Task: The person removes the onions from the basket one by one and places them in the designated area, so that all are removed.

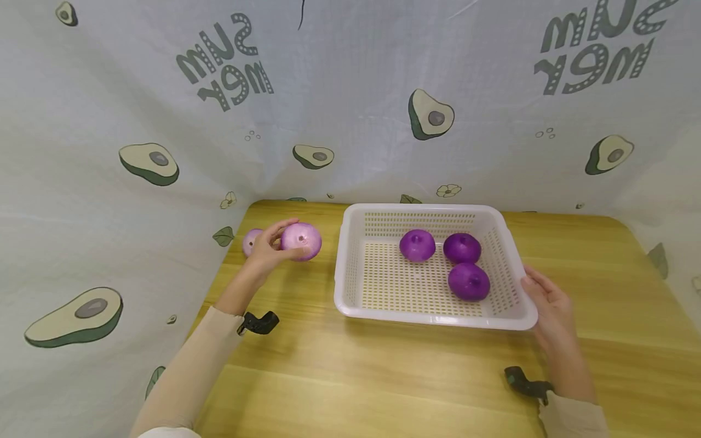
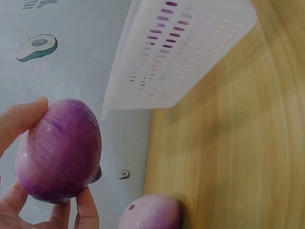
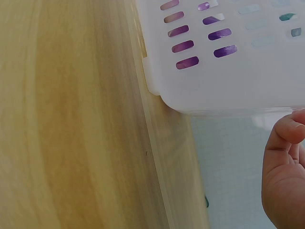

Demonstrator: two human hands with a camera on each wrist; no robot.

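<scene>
My left hand [image 1: 266,250] grips a purple onion [image 1: 308,234] above the table, left of a white plastic basket [image 1: 405,317]. The left wrist view shows the thumb and fingers round that onion's sides. Partly hidden behind the hand, another onion [image 1: 249,241] rests at the table's left edge. Three darker purple onions lie in the basket: one near the middle [image 1: 417,246], one to its right [image 1: 462,248], one in front [image 1: 469,282]. My right hand [image 1: 554,313] holds the basket's right rim near the front corner. In the right wrist view its fingers curl at the rim.
The wooden table [image 1: 372,377] extends in front of the basket and to its right. A pale cloth [image 1: 356,91] printed with avocados hangs behind the table and along its sides. Black wrist mounts sit on both forearms.
</scene>
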